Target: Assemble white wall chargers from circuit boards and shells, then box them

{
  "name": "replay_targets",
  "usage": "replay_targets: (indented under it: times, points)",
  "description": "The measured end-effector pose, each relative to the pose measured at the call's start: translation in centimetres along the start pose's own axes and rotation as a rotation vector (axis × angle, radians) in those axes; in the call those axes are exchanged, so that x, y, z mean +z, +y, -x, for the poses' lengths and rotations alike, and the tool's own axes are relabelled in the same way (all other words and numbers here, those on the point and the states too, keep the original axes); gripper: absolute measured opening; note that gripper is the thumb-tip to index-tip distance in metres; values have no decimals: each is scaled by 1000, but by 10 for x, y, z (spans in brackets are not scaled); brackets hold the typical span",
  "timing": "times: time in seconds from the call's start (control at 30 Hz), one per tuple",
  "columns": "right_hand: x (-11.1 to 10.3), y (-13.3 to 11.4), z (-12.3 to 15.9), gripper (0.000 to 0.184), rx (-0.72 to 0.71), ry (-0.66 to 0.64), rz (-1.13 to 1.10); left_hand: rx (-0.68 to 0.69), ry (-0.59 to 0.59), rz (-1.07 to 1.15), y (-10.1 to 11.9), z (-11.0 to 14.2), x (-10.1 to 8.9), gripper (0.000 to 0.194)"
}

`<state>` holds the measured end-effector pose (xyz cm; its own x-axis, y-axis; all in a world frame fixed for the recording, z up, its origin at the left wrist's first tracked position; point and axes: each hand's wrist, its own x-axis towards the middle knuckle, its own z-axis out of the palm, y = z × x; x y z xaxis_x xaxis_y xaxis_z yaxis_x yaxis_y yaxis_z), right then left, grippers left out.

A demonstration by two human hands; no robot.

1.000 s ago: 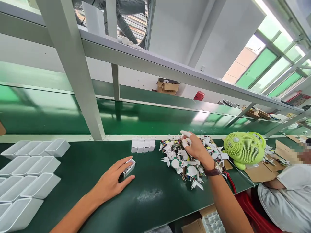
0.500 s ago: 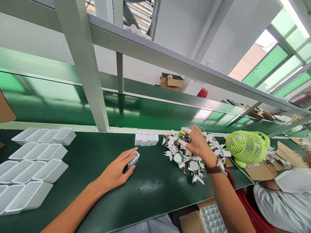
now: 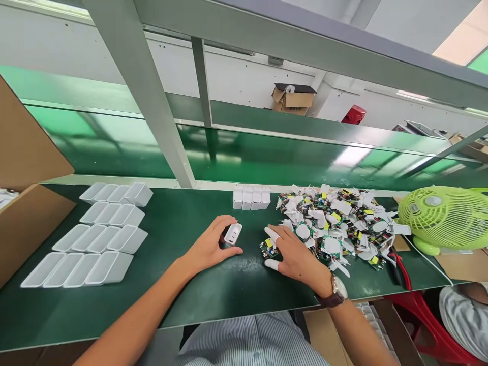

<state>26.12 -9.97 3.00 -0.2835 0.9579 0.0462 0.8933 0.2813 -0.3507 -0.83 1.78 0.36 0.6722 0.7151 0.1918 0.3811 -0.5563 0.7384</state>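
My left hand (image 3: pixel 211 246) curls around a small white charger housing (image 3: pixel 234 234) standing on the bench, with ports or slots in its top face. Its index finger lies along the back and its thumb along the front. White finger cots cover the thumb and a fingertip of my right hand (image 3: pixel 293 254). That hand grips a circuit board (image 3: pixel 268 249) with yellow and dark components, partly hidden under the fingers, just off the near left side of a pile of circuit boards (image 3: pixel 331 223). Behind my hands stands a short row of white housings (image 3: pixel 251 198).
Rows of open white cases (image 3: pixel 102 239) stand at left, beside a cardboard box (image 3: pixel 34 229). A green fan (image 3: pixel 442 218) and red-handled pliers (image 3: pixel 402 272) are at right. A metal post (image 3: pixel 152 101) rises at the bench's back edge. A person's sleeve shows at far right.
My right hand has drawn back from the pile toward my left hand, bringing a circuit board. My left hand stays at the charger housing. The view has tilted down and shifted left.
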Motion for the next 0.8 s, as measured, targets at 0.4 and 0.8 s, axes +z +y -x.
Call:
replay_targets:
  times: [0.4, 0.8]
  points:
    - [1, 14, 33, 71, 32, 108, -1, -70, -87, 8, 1, -1, 0, 75]
    - [23, 13, 27, 52, -1, 314, -53, -71, -91, 19, 1, 1, 0, 66]
